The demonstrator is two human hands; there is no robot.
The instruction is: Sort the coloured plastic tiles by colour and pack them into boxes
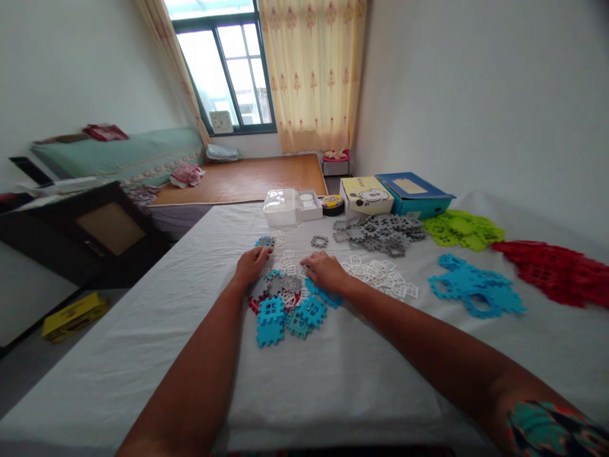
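My left hand (250, 266) rests at the left edge of a pile of interlocking plastic pieces, its fingers curled together. Whatever it may hold is too small to make out. Just beyond its fingertips lies a small blue and grey piece (264, 241). My right hand (324, 270) is over the pile's right side, fingers partly stretched toward small white window-shaped pieces (288, 259), with nothing visible in it. Between and below my hands are grey pieces (292, 282), red ones (254, 306) and blue square pieces (270, 330). More blue pieces lie partly hidden under my right hand.
To the right lie heaps of white frames (380, 276), grey pieces (387, 233), lime-green pieces (461, 228), blue pieces (480, 289) and red pieces (556, 270). A clear plastic box (280, 206), a yellow cartoon box (366, 195) and a blue box (413, 193) stand at the back.
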